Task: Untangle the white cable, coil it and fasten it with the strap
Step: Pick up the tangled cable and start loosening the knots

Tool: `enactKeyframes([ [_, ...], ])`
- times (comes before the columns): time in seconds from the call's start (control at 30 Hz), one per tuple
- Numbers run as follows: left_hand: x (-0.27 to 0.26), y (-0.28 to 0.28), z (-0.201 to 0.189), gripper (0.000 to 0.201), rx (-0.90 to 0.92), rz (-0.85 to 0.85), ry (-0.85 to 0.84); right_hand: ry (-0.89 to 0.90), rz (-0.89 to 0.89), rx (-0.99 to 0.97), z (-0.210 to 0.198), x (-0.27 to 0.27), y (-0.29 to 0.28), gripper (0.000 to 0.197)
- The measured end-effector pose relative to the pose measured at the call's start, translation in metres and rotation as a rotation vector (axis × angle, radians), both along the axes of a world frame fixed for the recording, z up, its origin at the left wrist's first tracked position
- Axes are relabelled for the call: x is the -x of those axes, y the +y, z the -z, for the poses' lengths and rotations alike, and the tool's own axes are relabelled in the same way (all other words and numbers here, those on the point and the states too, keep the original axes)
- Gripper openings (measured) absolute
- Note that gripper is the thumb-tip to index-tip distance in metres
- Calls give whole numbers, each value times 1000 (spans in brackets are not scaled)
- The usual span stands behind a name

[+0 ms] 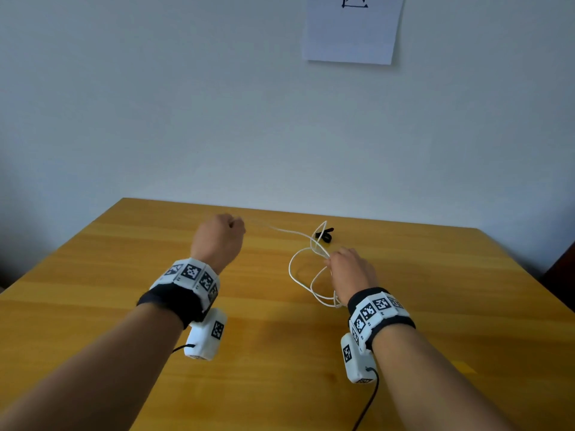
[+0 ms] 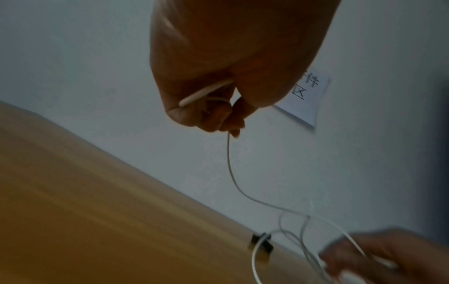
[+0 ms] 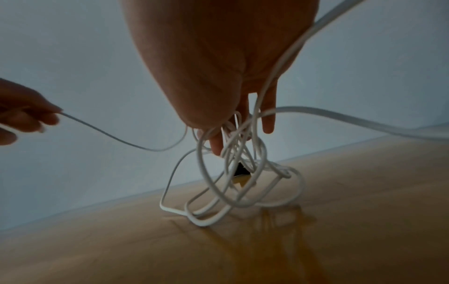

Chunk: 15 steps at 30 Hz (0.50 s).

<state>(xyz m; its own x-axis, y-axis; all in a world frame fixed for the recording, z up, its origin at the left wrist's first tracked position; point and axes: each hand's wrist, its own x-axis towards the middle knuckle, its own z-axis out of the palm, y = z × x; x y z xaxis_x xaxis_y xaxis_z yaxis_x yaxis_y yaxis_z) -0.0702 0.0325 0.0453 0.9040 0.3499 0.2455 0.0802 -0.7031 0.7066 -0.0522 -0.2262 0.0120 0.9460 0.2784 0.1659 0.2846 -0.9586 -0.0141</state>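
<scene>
Untangling is under way: your left hand (image 1: 221, 234) pinches one end of the thin white cable (image 1: 300, 275), your right hand (image 1: 350, 270) grips the knotted loops hanging onto the wooden desk (image 1: 109, 269). Next, draw the strand free; the small black strap (image 1: 324, 235) lies beyond.

Above the wooden table (image 1: 124, 306), both hands hold the white cable (image 1: 298, 275), left hand (image 1: 219, 241) clenching one end, right hand (image 1: 350, 272) its loops.
</scene>
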Motion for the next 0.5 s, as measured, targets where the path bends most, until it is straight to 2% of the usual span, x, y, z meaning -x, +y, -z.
enactKeyframes([
  [0.1, 3, -26, 12, 40, -37, 139, 79, -20, -59, 36, -2, 2, 10, 26],
  [0.3, 1, -70, 20, 60, 167, 330, 183, -96, -195, 115, -7, 10, 33, 35],
  [0.37, -2, -75, 22, 52, 186, 339, 196, -117, -204, 117, -4, 11, 36, 36],
  [0.5, -4, -74, 25, 33, 130, 292, 185, -164, -211, 89, 0, 11, 37, 21],
])
